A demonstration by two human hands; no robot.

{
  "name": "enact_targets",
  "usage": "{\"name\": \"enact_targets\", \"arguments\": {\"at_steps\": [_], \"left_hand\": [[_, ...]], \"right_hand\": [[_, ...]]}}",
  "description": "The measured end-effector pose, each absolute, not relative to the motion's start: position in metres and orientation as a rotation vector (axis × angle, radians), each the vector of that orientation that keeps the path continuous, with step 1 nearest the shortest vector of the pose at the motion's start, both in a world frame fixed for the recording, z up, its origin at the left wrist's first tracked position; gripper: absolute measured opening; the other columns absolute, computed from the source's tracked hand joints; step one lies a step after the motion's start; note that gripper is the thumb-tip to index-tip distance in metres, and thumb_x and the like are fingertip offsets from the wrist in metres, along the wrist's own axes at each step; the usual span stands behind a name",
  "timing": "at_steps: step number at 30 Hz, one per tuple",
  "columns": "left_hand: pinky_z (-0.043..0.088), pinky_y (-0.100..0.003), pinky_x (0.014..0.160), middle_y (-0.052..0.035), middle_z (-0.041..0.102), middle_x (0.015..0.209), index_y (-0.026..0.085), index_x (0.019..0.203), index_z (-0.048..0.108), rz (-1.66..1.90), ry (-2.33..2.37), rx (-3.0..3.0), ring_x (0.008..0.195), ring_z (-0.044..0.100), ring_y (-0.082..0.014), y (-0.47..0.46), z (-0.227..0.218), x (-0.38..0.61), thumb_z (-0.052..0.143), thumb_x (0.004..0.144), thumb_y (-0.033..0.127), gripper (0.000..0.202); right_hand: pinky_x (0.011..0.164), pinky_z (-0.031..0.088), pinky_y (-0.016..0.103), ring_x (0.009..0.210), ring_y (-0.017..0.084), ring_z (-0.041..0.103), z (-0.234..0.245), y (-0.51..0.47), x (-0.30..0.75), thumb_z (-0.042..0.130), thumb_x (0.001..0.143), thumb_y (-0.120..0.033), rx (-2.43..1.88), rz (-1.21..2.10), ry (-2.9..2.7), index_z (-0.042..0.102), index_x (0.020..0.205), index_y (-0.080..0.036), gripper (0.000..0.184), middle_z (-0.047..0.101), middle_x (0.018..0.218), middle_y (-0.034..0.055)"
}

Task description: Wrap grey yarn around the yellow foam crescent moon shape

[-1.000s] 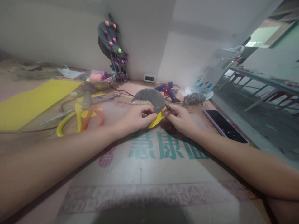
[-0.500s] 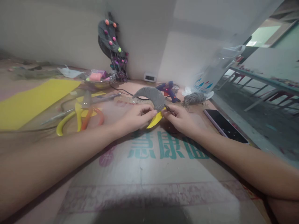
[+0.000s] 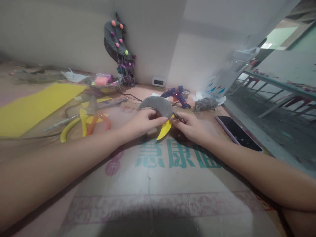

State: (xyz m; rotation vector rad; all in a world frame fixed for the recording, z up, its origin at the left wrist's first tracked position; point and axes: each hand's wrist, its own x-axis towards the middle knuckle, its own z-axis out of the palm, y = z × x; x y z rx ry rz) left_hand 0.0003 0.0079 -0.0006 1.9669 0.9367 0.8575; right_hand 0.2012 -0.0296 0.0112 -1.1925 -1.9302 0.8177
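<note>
My left hand [image 3: 143, 121] grips a yellow crescent shape [image 3: 158, 107] that is mostly wound with grey yarn; only its lower tip [image 3: 163, 131] shows bare yellow. My right hand [image 3: 189, 124] pinches the grey yarn strand right beside the crescent, at the edge of the wound part. Both hands hover just above a printed cardboard sheet [image 3: 158, 174]. A loose ball of grey yarn [image 3: 204, 104] lies behind my right hand.
A blue glue gun [image 3: 175, 93], a dark phone [image 3: 237, 133], yellow and orange pliers [image 3: 85, 123], a yellow foam sheet [image 3: 34, 105] and a bowl of coloured bits [image 3: 105, 82] lie around. A finished grey crescent with pompoms [image 3: 117, 42] leans in the wall corner.
The crescent has turned in my hands: its grey arc swung lower and leftward, and the yellow tip now points down toward the cardboard. Both hands stayed close together.
</note>
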Motion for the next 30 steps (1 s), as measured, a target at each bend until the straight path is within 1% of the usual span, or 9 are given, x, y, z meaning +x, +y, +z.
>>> {"name": "enact_targets", "arguments": {"at_steps": [4, 6, 12, 16, 23, 26, 27, 30], "left_hand": [[0.036, -0.025, 0.053, 0.0006, 0.055, 0.061, 0.015, 0.068, 0.060, 0.821, 0.931, 2.000, 0.059, 0.050, -0.0129, 0.0056, 0.0013, 0.0013, 0.056, 0.085, 0.048, 0.036], [0.038, -0.025, 0.056, 0.0001, 0.057, 0.063, 0.015, 0.069, 0.062, 0.836, 0.907, 2.020, 0.061, 0.052, -0.0133, 0.0054, 0.0015, 0.0012, 0.055, 0.086, 0.045, 0.034], [0.044, -0.026, 0.064, -0.0019, 0.064, 0.075, 0.016, 0.075, 0.067, 0.848, 0.933, 2.051, 0.073, 0.058, -0.0162, 0.0072, -0.0005, 0.0009, 0.060, 0.082, 0.042, 0.028], [0.043, -0.026, 0.062, -0.0019, 0.064, 0.073, 0.016, 0.074, 0.067, 0.857, 0.947, 2.068, 0.071, 0.057, -0.0156, 0.0066, 0.0004, 0.0015, 0.061, 0.082, 0.041, 0.027], [0.039, -0.026, 0.061, 0.0006, 0.058, 0.068, 0.016, 0.071, 0.061, 0.875, 0.871, 2.094, 0.065, 0.052, -0.0127, 0.0061, 0.0018, 0.0016, 0.058, 0.084, 0.038, 0.025], [0.038, -0.025, 0.059, 0.0010, 0.055, 0.068, 0.017, 0.073, 0.059, 0.863, 0.840, 2.036, 0.064, 0.050, -0.0125, 0.0051, 0.0021, 0.0016, 0.055, 0.087, 0.041, 0.028], [0.038, -0.025, 0.059, 0.0009, 0.055, 0.067, 0.017, 0.073, 0.058, 0.861, 0.837, 2.011, 0.064, 0.050, -0.0127, 0.0047, 0.0023, 0.0017, 0.053, 0.088, 0.043, 0.030], [0.037, -0.026, 0.058, -0.0001, 0.055, 0.065, 0.017, 0.068, 0.057, 0.885, 0.871, 1.996, 0.063, 0.049, -0.0136, 0.0030, 0.0040, 0.0017, 0.049, 0.090, 0.048, 0.039]], "right_hand": [[0.057, 0.033, 0.025, 0.061, 0.011, 0.043, 0.0134, -0.0286, 0.2010, 0.051, 0.089, -0.034, -1.173, 0.768, -1.915, 0.054, 0.075, -0.018, 0.022, 0.047, 0.065, -0.0029], [0.057, 0.033, 0.025, 0.061, 0.011, 0.042, 0.0138, -0.0281, 0.2010, 0.052, 0.089, -0.034, -1.176, 0.749, -1.918, 0.053, 0.074, -0.018, 0.022, 0.047, 0.066, -0.0027], [0.057, 0.030, 0.026, 0.060, 0.011, 0.039, 0.0129, -0.0283, 0.2006, 0.051, 0.090, -0.036, -1.198, 0.756, -1.890, 0.052, 0.074, -0.019, 0.023, 0.044, 0.064, -0.0035], [0.059, 0.032, 0.026, 0.061, 0.012, 0.041, 0.0124, -0.0272, 0.2007, 0.051, 0.089, -0.035, -1.181, 0.767, -1.899, 0.053, 0.075, -0.019, 0.022, 0.046, 0.065, -0.0031], [0.061, 0.034, 0.027, 0.067, 0.013, 0.044, 0.0117, -0.0236, 0.2031, 0.050, 0.089, -0.037, -1.191, 0.711, -1.939, 0.054, 0.077, -0.018, 0.024, 0.048, 0.071, -0.0011], [0.064, 0.037, 0.027, 0.071, 0.014, 0.047, 0.0133, -0.0241, 0.2024, 0.051, 0.089, -0.037, -1.158, 0.705, -1.949, 0.056, 0.078, -0.017, 0.023, 0.052, 0.075, 0.0004], [0.063, 0.037, 0.027, 0.069, 0.014, 0.047, 0.0139, -0.0247, 0.2018, 0.052, 0.089, -0.038, -1.154, 0.727, -1.946, 0.056, 0.079, -0.017, 0.023, 0.052, 0.074, 0.0001], [0.054, 0.034, 0.024, 0.058, 0.011, 0.042, 0.0146, -0.0276, 0.2002, 0.052, 0.090, -0.039, -1.183, 0.865, -1.929, 0.055, 0.079, -0.018, 0.023, 0.048, 0.065, -0.0029]]}}
